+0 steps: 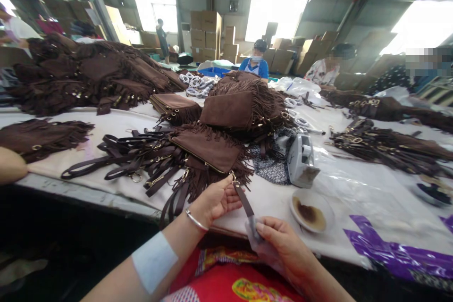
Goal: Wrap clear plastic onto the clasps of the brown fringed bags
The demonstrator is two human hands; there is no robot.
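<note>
A dark brown wrist strap (245,200) with a gold clasp (234,179) runs between my hands. My left hand (221,202), palm up, has its thumb at the clasp and its fingers curled beneath it. Thin greyish-white wrapping (255,233) covers the strap's lower end, which my right hand (279,240) pinches between thumb and fingers. Just beyond my left hand lies a brown fringed pouch (208,147) with a gold zip. Several dark wrist straps (130,155) with gold clasps are heaped to its left.
More brown fringed pouches (230,109) are stacked behind. A white tape dispenser (300,160) and a small dish (311,211) with brown residue stand at right, near purple plastic packaging (399,250). A large pouch pile (106,71) fills the back left. A co-worker (255,61) sits across the table.
</note>
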